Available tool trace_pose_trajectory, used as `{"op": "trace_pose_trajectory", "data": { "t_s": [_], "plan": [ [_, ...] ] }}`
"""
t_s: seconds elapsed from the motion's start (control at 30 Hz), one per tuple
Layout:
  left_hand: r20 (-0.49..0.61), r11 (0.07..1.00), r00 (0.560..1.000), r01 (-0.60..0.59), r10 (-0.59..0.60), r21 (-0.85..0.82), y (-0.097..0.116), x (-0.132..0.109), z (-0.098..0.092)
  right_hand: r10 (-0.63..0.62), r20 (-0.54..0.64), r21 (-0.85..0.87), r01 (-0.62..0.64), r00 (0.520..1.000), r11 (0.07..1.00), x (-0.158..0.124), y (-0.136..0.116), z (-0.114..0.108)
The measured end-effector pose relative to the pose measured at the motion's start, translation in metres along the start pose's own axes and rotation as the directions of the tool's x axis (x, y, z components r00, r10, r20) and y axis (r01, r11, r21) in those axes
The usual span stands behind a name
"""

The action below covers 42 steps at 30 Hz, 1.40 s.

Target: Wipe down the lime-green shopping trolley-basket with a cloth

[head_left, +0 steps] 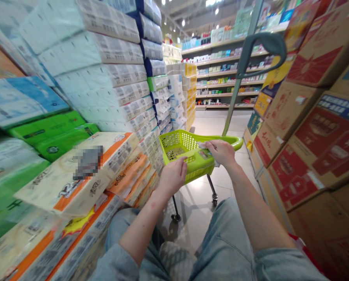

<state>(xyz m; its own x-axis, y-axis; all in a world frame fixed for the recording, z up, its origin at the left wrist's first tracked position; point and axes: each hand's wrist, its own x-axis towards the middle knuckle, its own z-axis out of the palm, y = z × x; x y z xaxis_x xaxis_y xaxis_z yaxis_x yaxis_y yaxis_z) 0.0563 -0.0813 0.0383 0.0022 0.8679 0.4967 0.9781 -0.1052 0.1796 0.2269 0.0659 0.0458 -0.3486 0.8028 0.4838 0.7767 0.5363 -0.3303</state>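
A lime-green shopping cart [188, 177] with a perforated basket stands in front of my knees. My left hand [174, 177] is closed on the near left edge of its basket. On the cart's near rim, close to a label, my right hand [221, 152] presses a white cloth or wipe [203, 145], bits of which show at the fingertips and below the palm. The fingers of that hand are curled over the wipe. From the cart's far right side rises a pole with a grey looped handle [262, 43]. Its basket shows nothing inside.
Stacked tissue packs [110, 74] rise on the left, with a low pile of cream and orange packs [83, 171] by my left knee. Cardboard cartons [312, 128] line the right side. Stocked shelves [227, 72] stand across the tiled floor [203, 127] at the back.
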Motion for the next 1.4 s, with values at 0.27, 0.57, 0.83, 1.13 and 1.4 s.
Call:
{"op": "trace_pose_trajectory", "data": {
  "t_s": [0.27, 0.57, 0.83, 1.13, 1.4],
  "plan": [
    [0.069, 0.998, 0.997, -0.031, 0.034, -0.054, -0.030, 0.010, 0.009, -0.076, -0.021, 0.035, 0.077, 0.997, 0.996, 0.006, 0.010, 0.002],
    [0.013, 1.000, 1.000, -0.027, 0.027, -0.011, -0.015, 0.014, 0.020, -0.166, -0.388, 0.105, 0.222, 0.907, 0.969, -0.046, -0.040, 0.028],
    [-0.089, 0.871, 0.983, 0.096, -0.157, -0.482, -0.005, 0.008, 0.029, -0.255, -0.327, 0.001, 0.271, 0.910, 0.963, -0.045, -0.057, 0.034],
    [0.017, 0.559, 0.973, 0.146, -0.230, -0.816, -0.009, 0.005, 0.036, -0.237, 0.094, -0.158, 0.250, 0.967, 0.955, -0.016, -0.053, 0.009],
    [-0.046, 0.530, 0.971, 0.088, -0.234, -0.843, -0.024, 0.001, 0.044, -0.251, -0.496, 0.154, 0.369, 0.831, 0.917, -0.060, -0.051, 0.048]
  ]
}}
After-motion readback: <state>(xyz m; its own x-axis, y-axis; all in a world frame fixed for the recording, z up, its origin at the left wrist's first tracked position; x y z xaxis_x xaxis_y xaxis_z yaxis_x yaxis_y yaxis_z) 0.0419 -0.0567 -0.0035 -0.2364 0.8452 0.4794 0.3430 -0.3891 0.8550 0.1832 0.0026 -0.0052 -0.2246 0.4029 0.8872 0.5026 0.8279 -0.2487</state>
